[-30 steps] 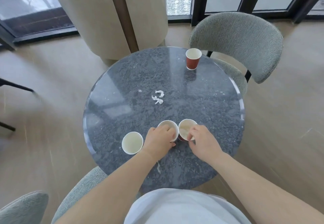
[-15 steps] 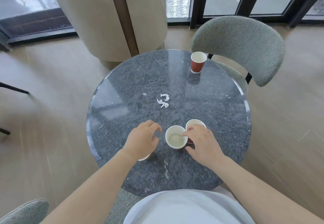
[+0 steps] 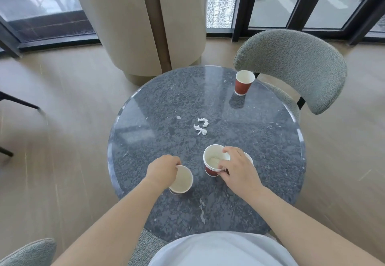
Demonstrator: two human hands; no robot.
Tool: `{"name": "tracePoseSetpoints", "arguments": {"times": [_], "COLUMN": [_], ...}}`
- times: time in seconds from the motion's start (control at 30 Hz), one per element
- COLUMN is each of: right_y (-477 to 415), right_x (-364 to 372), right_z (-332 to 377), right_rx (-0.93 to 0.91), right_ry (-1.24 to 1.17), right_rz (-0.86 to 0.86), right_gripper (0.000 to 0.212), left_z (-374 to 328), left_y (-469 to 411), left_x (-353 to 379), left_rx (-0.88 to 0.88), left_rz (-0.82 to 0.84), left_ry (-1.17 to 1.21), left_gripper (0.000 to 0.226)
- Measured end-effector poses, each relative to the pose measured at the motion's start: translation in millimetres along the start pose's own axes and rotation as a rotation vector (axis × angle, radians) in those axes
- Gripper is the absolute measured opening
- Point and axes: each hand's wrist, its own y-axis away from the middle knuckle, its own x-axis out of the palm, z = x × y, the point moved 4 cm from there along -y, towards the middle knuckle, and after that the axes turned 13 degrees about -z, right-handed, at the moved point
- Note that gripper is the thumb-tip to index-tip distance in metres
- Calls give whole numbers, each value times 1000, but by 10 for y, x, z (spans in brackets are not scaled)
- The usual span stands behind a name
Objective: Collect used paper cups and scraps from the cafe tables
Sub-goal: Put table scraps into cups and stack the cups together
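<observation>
Fingers of your left hand [image 3: 164,171] curl over the rim of one cup [image 3: 182,180]; your right hand [image 3: 239,171] grips the nested cups [image 3: 213,158] beside it. Paper scraps [image 3: 201,127] lie mid-way across the table [image 3: 145,140], another cup [image 3: 243,82] at its far edge.

- The left hand [image 3: 164,170] grips a paper cup [image 3: 183,180] by its rim, near the front edge of the round table [image 3: 145,120].
- Just beside it, the right hand [image 3: 237,168] curls round a nested stack of cups [image 3: 212,159].
- White paper scraps [image 3: 201,126] lie mid-table.
- A red cup [image 3: 243,83] stands upright at the far edge, by a grey chair [image 3: 295,63].
</observation>
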Motion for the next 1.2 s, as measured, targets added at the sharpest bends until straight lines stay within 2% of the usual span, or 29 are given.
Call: {"name": "tracePoseSetpoints", "arguments": {"times": [0.13, 0.27, 0.43, 0.57, 0.67, 0.73, 0.8, 0.9, 1.0, 1.1, 1.2], "right_y": [-66, -138, -125, 35, 146, 170, 152, 69, -85, -301, -504], "right_x": [0, 88, 110, 31, 6, 9, 13, -69, -310, -537, -610], "right_z": [-20, -63, -121, -275, -391, -437, -453, -446, -405, -206, 135], "right_rx": [13, 25, 15, 71, 78, 83, 67, 86, 140, 77, -30], "right_ry": [-1, 2, -34, -27, 25, 84, 121, 127, 22, -59, -145], "right_rz": [-23, 30, 61, 71, 86, 114, 120, 85, -76, -201, -245], "right_gripper": [2, 12, 35, 55, 49, 38, 22, 12, 4, 7, 8], "left_z": [-43, -134, -192, -270, -482, -635, -727, -723, -596, -427, -251], "left_y": [-110, -221, -262, -258, -214, -166, -120, -83, -89, -111, -124], "left_x": [-60, -90, -112, -225, -268, -228, -151, -88, -128, -224, -304], "left_rx": [-141, -197, -144, -3, 213, 356, 424, 430, 401, 337, 241], "left_rz": [-121, -146, -123, -244, -329, -327, -295, -286, -321, -367, -372], "left_ry": [193, 325, 313, 231, 232, 213, 190, 190, 197, 217, 234], "left_gripper": [23, 24, 36, 50, 40, 33, 33, 38, 45, 47, 52]}}
